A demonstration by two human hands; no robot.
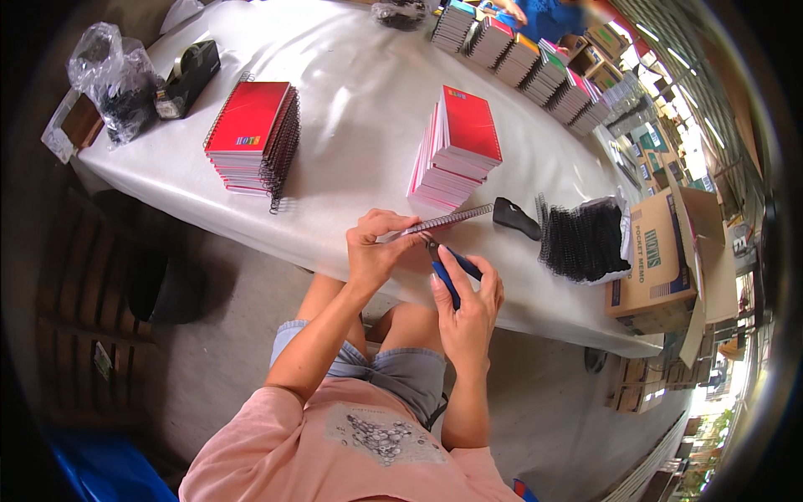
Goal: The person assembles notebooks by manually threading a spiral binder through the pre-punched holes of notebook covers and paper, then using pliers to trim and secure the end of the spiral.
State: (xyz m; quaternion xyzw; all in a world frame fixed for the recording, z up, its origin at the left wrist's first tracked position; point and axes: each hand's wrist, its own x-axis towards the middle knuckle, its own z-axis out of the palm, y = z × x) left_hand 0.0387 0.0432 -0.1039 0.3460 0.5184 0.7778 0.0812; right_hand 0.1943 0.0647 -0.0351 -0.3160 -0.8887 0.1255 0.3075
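1 spiral coil [456, 218] juts rightward from the left hand [376, 243].

Near red notebook stacks [251, 117]: two. Blue-handled pliers [446, 285]: one pair. Held coil [465, 215]: one. Black coil pile [581, 240]: one, coils too dense to count. Tape dispenser [191, 77]: one. Open carton [652, 251]: one. Far notebook stacks [493, 42]: at least five.

Ahead of left hand [375, 247]: open lane up white table [351, 159], between left red stack [251, 121] and right red stack [458, 151]. Ahead of right hand [470, 305]: blocked by right red stack. Rightward: tight, held coil [460, 217] ending near black object [516, 218], then black coil pile [581, 240] and open carton [657, 251]. Far right: walled off by notebook row [514, 58]. Beyond left red stack: tape dispenser [192, 79].
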